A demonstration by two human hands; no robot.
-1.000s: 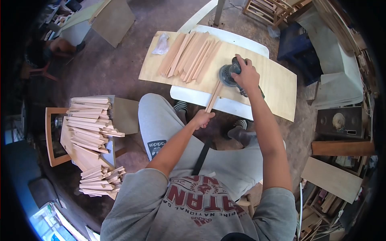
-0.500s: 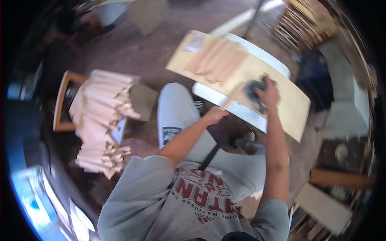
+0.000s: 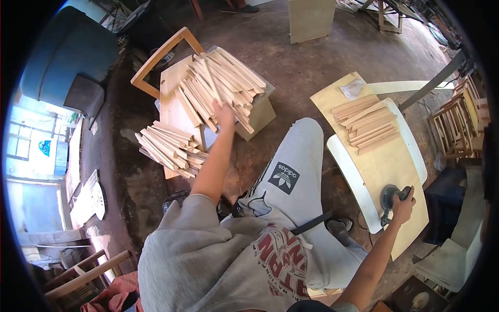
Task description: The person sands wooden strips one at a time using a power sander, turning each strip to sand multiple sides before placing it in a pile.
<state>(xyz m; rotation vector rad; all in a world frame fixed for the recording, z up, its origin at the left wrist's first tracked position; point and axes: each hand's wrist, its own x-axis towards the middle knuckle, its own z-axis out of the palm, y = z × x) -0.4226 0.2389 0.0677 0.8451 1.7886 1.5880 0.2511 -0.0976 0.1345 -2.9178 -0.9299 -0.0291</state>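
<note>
Off to the left, my left hand (image 3: 224, 114) grips the near end of a pale wooden strip (image 3: 210, 77). That strip lies along or just above a heap of similar strips (image 3: 239, 78); contact is hard to judge. My right hand (image 3: 403, 207) is wrapped around a dark power sander (image 3: 391, 196), which sits on a plywood board (image 3: 371, 174). Farther up the same board is a smaller group of wooden strips (image 3: 366, 122).
Another bundle of strips (image 3: 171, 148) lies nearer on the left. A wooden chair frame (image 3: 145, 73) rises behind the heap. Under the plywood is a white support (image 3: 353, 179). Stacked wooden frames (image 3: 457, 122) stand at right, a plastic bag (image 3: 352, 89) at the board's far end.
My view has swung left. My left hand has carried the strip from beside the sander to the heap on the left. My right hand stays on the sander, now nearer the board's close end.
</note>
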